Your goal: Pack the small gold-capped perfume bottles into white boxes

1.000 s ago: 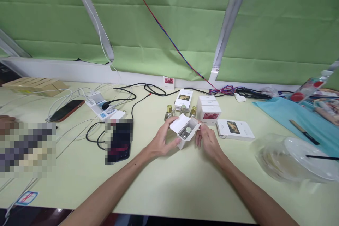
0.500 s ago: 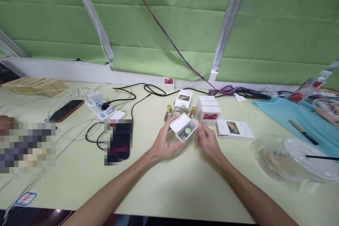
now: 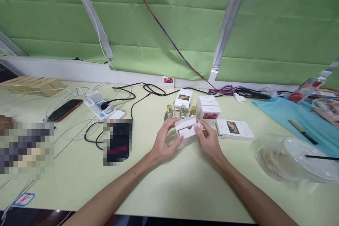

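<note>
Head view: small white carton over table, between the hands. Left hand grips its left side, right hand its right. Likely light, stiff card, creasable; best held by side walls.

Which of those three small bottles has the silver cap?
The middle bottle, behind the white box you're holding. Its cap is silver; the left bottle and right bottle have gold caps.
</note>
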Motion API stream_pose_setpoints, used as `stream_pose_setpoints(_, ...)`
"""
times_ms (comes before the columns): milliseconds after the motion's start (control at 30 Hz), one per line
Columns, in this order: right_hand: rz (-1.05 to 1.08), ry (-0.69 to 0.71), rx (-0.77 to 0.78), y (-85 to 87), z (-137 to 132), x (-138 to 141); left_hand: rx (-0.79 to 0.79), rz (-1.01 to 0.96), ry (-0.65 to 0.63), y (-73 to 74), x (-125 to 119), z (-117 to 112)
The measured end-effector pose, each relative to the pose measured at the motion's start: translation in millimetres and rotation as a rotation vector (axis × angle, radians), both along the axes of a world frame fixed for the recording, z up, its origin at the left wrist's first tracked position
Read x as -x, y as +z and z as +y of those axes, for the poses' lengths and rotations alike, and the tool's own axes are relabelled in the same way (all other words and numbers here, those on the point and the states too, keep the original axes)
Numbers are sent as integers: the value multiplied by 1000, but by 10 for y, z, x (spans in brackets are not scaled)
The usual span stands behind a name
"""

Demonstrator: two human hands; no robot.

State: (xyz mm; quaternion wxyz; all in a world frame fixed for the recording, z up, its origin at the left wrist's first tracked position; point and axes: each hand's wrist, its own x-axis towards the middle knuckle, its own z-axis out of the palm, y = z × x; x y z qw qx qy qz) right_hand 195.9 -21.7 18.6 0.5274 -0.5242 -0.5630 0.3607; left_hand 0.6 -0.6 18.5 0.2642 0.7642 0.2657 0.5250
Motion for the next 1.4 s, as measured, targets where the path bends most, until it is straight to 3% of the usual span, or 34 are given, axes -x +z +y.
stream_pose_setpoints(267,61,22,-4,-34,9,-24,-205,104,85,46,2,2)
stream_pose_setpoints(533,127,76,40,8,27,-22,-301,125,100,58,3,5)
stream_pose_setpoints(867,126,121,52,26,42,-32,-334,159,155,28,-2,0)
stream_pose_setpoints(1400,155,134,43,52,56,-14,-284,157,124,37,-19,13)
